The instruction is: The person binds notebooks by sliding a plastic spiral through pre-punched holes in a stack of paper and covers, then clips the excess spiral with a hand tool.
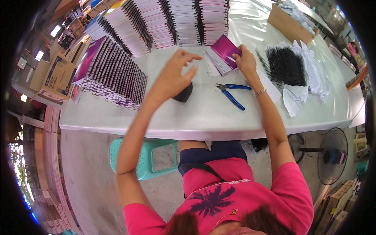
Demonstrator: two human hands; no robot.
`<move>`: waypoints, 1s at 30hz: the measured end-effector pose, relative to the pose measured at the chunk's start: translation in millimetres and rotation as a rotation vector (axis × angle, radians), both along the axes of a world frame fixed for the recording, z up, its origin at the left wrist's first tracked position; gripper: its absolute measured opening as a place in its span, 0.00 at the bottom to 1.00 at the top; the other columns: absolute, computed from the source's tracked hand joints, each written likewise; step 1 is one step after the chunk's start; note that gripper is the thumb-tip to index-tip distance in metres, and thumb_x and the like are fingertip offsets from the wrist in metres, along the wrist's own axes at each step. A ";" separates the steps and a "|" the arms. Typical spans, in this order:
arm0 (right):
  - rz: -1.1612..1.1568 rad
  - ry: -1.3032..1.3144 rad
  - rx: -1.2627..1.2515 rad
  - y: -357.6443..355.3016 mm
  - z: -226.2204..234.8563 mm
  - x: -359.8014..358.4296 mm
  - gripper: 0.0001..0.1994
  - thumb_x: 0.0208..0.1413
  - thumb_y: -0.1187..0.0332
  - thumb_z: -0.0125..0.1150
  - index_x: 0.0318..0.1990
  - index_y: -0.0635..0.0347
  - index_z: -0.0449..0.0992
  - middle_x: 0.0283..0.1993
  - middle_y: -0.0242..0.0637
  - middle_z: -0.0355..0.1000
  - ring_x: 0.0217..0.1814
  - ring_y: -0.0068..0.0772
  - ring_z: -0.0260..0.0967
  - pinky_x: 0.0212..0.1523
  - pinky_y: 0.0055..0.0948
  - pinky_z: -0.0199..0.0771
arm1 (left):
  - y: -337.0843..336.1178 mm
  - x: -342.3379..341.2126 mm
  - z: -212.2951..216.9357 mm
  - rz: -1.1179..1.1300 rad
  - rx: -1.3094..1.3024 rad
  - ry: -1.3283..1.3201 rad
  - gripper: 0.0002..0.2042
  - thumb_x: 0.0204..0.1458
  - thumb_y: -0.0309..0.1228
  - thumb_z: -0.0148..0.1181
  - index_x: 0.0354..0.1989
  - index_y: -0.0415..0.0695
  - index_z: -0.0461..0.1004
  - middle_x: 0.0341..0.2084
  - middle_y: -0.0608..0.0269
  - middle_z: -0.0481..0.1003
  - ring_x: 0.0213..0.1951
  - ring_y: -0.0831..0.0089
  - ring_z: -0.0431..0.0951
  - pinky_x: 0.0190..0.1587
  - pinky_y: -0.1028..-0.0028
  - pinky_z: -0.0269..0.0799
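My right hand point(246, 60) grips the right edge of a small notebook point(226, 51) with a purple cover, held tilted over the table. White punched pages show along its lower left side. Left of it, my left hand point(176, 76) is raised with its fingers apart and nothing in them. A black object point(183, 93), partly covered by that hand, lies on the table beneath; I cannot make out its kind. Wire cutters point(231, 94) with blue handles rest below the notebook, jaws pointing left.
Tall stacks of spiral-bound notebooks point(113, 74) stand at the left and along the back. To the right lie black binding coils point(288, 64) on crumpled paper point(294, 98). A cardboard box point(288, 23) of paper sits at the back right. A standing fan point(332, 156) is beyond the table's front right.
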State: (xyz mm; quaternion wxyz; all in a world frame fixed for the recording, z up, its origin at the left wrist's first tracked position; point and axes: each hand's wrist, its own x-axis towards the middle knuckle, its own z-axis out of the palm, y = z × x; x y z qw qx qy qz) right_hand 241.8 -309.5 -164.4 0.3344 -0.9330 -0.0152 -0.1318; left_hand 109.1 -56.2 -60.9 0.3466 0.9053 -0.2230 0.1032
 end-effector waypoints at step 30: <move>-0.212 -0.494 0.210 -154.8 45.6 -64.7 0.11 0.52 0.66 0.68 0.42 0.56 0.79 0.37 0.40 0.76 0.37 0.33 0.75 0.39 0.32 0.75 | -23.3 -52.3 -7.7 0.108 -0.343 0.210 0.11 0.56 0.24 0.57 0.47 0.40 0.72 0.42 0.59 0.75 0.44 0.70 0.74 0.52 0.70 0.66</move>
